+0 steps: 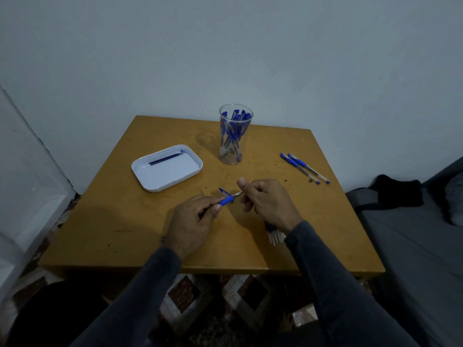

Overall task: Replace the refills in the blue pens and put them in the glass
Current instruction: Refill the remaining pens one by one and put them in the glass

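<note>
No writing is legible. At frame centre, the left hand (193, 221) grips a blue pen (226, 200) by its rubbery grip; the right hand (265, 200) pinches its metal tip. The clear glass (235, 136), upper centre on the ochre tabletop (125, 221), holds blue pens.

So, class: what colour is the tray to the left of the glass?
White, seen clearly in the head view: the tray holds one dark blue refill.

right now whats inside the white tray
One dark blue refill lies along the far side of the white tray. Nothing covers the tray, so its whole floor shows.
</note>
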Available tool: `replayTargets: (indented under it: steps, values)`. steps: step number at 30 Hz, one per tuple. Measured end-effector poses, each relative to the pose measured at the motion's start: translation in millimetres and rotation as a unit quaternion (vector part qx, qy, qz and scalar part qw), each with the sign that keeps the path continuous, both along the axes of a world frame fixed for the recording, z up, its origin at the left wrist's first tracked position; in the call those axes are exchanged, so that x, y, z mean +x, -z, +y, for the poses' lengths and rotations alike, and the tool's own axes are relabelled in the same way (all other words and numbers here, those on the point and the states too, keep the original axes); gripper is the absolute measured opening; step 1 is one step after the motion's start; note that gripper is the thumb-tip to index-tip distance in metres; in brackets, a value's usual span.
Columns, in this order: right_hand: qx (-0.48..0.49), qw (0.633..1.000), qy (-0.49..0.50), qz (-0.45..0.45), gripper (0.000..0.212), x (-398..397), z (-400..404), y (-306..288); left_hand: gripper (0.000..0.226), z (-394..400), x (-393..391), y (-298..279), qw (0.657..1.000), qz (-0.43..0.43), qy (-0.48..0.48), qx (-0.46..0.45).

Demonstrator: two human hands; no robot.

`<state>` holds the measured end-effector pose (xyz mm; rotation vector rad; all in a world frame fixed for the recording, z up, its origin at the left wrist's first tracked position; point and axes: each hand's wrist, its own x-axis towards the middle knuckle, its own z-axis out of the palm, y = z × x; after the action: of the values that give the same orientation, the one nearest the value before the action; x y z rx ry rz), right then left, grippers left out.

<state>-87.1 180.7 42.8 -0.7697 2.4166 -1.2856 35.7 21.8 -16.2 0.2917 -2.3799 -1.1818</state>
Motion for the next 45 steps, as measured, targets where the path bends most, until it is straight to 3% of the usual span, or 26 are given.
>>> replayTargets:
  steps: [3, 5, 8, 10, 13, 16, 21, 29, 36, 38, 41, 45]
  values:
    - [-0.070, 0.994, -0.042, -0.073, 0.016, -1, 4, -2, 0.026, -1, 0, 1, 1.000, 0.000, -0.001, -0.004]
    - [-0.082, 0.991, -0.057, -0.092, 0.007, 0, 5, -2, 0.026, 0, 0, 1, 1.000, -0.005, -0.003, -0.012]
    - [-0.006, 1.000, -0.007, -0.018, 0.037, 2, -1, 1, 0.026, 1, 0, 1, 1.000, -0.005, -0.003, -0.010]
    - [-0.008, 1.000, 0.009, -0.008, 0.046, 2, -1, 0, 0.025, 1, 0, 0, 1.000, -0.005, -0.006, -0.006]
    - [-0.073, 0.993, -0.040, -0.078, 0.019, 2, 2, -1, 0.026, 1, 1, -2, 1.000, -0.004, -0.004, -0.003]
    - [-0.051, 0.995, -0.048, -0.069, 0.005, 1, 2, 0, 0.026, 1, 1, -3, 1.000, -0.002, -0.005, -0.015]
    - [-0.015, 0.999, -0.015, -0.046, 0.021, 0, -2, 1, 0.027, 3, 0, -3, 1.000, -0.009, -0.003, -0.006]
    - [-0.051, 0.997, -0.010, -0.062, 0.010, 4, -4, 3, 0.026, 2, 1, -4, 1.000, -0.002, -0.019, 0.010]
    - [-0.105, 0.987, 0.024, -0.119, 0.021, 7, -11, 7, 0.022, 2, -2, -2, 0.998, 0.021, -0.059, 0.025]
    - [-0.056, 0.995, 0.062, -0.054, 0.027, 2, -16, 13, 0.023, 1, -2, -2, 0.993, 0.034, -0.092, 0.060]
    - [0.094, 0.990, 0.071, 0.083, 0.026, -2, -26, 25, 0.026, 0, -2, 0, 0.990, 0.045, -0.110, 0.079]
    - [0.223, 0.962, 0.035, 0.151, 0.028, 2, -44, 38, 0.027, 0, -2, 0, 0.991, 0.039, -0.103, 0.078]
